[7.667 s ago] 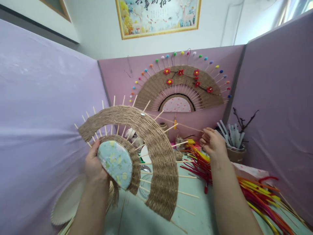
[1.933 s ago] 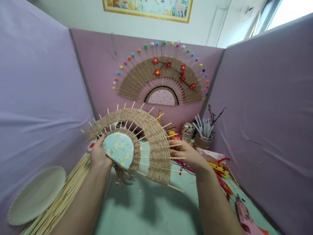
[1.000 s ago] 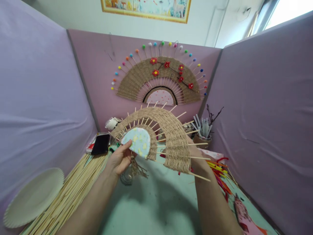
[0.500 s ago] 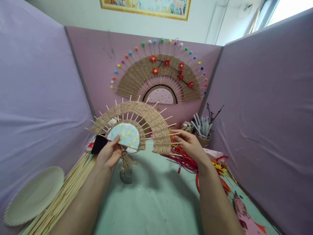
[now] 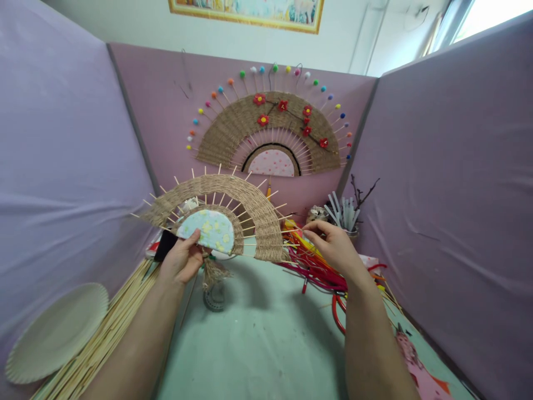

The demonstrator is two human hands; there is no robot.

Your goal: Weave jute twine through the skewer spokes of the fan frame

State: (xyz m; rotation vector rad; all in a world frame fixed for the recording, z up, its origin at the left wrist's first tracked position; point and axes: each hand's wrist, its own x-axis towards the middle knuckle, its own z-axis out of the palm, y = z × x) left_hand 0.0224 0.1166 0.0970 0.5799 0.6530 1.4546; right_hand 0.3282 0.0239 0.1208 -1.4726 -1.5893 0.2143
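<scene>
My left hand [image 5: 186, 261] grips the lower part of a woven half-round fan [image 5: 266, 225], its thumb lying on the pale blue, flower-patterned centre [image 5: 210, 229]. Thin wooden sticks poke out all round the fan's brown twine band, and a twine tassel [image 5: 213, 273] hangs below the hand. Just off the fan's right edge, by the stick tips, my right hand [image 5: 331, 244] is closed in a pinch of thumb and forefinger. Whatever is in that pinch is too small to make out.
A larger fan [image 5: 225, 130] with red flowers and pom-poms hangs on the back panel. Wooden sticks [image 5: 120, 322] and a white plate [image 5: 58, 333] lie left. Coloured pipe cleaners [image 5: 316, 269], a jar of glue sticks [image 5: 343, 214] and pink-handled pliers [image 5: 410, 350] are right.
My right hand has moved right, away from the fan's stick ends. The fan and my left hand have shifted slightly left, and the fan has turned a little.
</scene>
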